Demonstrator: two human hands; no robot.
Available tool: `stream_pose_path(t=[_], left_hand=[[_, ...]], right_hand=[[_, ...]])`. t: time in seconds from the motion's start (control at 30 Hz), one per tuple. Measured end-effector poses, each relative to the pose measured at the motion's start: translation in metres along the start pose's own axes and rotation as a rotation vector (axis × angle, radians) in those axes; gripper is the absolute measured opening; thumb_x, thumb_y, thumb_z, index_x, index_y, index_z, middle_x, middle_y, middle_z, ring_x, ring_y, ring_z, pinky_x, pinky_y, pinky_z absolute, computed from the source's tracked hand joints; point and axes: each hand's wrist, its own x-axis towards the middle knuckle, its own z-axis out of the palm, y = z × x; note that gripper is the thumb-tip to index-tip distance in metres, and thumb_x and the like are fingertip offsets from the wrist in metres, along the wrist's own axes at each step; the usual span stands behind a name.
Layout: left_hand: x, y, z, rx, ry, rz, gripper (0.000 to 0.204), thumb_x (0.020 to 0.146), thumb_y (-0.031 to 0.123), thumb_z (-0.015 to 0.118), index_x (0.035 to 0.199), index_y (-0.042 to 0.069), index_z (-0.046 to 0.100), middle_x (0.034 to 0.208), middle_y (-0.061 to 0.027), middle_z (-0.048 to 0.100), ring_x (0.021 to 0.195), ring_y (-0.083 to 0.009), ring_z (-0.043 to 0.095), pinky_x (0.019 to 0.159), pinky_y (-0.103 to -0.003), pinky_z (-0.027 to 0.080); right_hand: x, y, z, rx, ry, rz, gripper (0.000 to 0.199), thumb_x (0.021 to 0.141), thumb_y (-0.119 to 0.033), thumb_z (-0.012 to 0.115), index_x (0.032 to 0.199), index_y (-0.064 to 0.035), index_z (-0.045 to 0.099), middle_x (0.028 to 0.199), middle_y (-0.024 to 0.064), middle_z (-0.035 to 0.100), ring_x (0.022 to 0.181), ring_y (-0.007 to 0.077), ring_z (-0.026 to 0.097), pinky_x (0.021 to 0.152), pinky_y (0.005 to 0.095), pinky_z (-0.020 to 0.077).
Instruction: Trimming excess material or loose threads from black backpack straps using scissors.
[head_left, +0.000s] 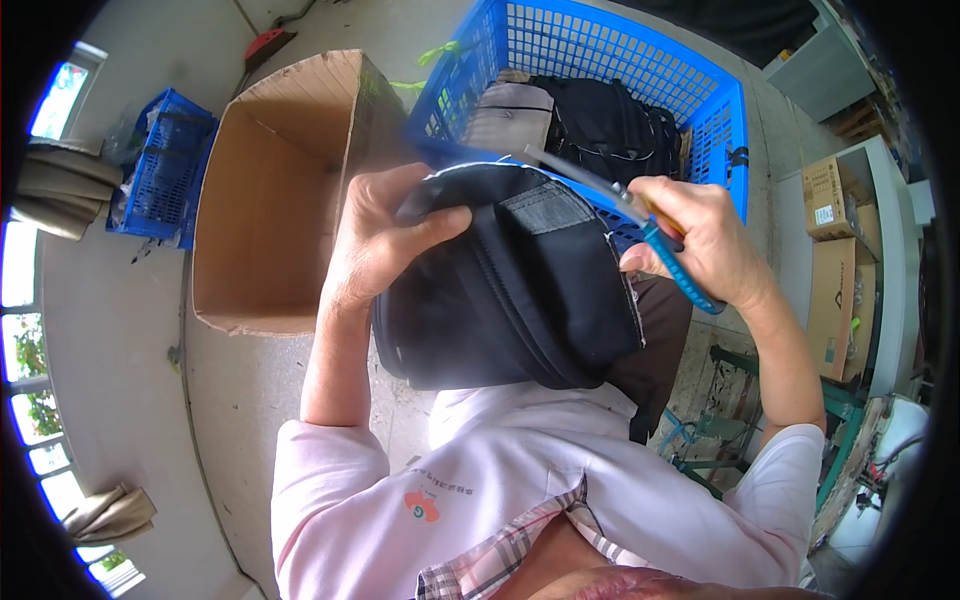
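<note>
A black sewn fabric bag piece (460,310), rounded with whitish raw edges and a grey patch, rests above my lap. My left hand (385,235) is closed on its upper left edge, thumb on top and fingers out of sight behind. Beside its right edge, my right hand (705,240) grips a long metal-bladed tool (662,250) with a teal handle. A yellow part shows under the fingers; whether it belongs to the same tool I cannot tell. The metal end points up and left over the piece's top edge.
Ahead, a blue plastic crate (735,130) holds black and grey bags. An open cardboard box (265,230) stands to the left, with a smaller blue basket (165,165) beyond it. Shelving with cardboard boxes (838,300) and a green metal frame (845,430) are on the right.
</note>
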Motion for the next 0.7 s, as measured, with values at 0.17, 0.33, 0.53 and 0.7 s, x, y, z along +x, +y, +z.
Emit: stream_pose_path(t=[0.17,0.33,0.53,0.7], left_hand=[[0.004,0.023,0.004,0.276,-0.051,-0.035,0.022,0.064,0.016,0.071,0.075,-0.001,0.062,0.058,-0.0006,0.054,0.057,-0.0100,0.047,0.057,-0.026,0.041],[-0.006,0.001,-0.020,0.237,0.438,0.505,0.067,0.065,0.028,0.070,0.120,0.001,0.042,0.114,-0.0133,0.048,0.110,-0.0239,0.043,0.094,-0.034,0.034],[-0.020,-0.114,-0.031,-0.753,0.145,-0.211,0.047,0.080,0.026,0.062,0.117,0.001,0.049,0.110,-0.0067,0.056,0.100,-0.0135,0.051,0.089,-0.027,0.037],[0.005,-0.056,-0.051,-0.472,0.262,-0.114,0.034,0.070,0.011,0.064,0.101,-0.002,0.060,0.087,-0.0059,0.063,0.075,-0.0117,0.057,0.073,-0.023,0.043]], right_hand=[[0.022,-0.011,0.029,0.608,0.076,0.066,0.045,0.067,-0.023,0.076,0.096,0.0012,0.052,0.066,0.0011,0.045,0.063,0.0074,0.044,0.059,0.0208,0.0388],[0.021,-0.004,0.022,0.542,0.408,0.168,0.045,0.063,-0.016,0.069,0.104,-0.0013,0.057,0.097,0.0096,0.058,0.091,0.0183,0.054,0.087,0.0303,0.0374],[0.023,0.005,0.024,1.064,0.716,-0.003,0.055,0.069,-0.019,0.062,0.116,0.0059,0.046,0.109,0.0166,0.054,0.093,0.0268,0.056,0.084,0.0368,0.0436],[-0.030,0.019,0.072,0.935,0.992,0.210,0.058,0.072,-0.010,0.058,0.125,0.0035,0.037,0.122,0.0108,0.046,0.106,0.0235,0.048,0.092,0.0336,0.0373]])
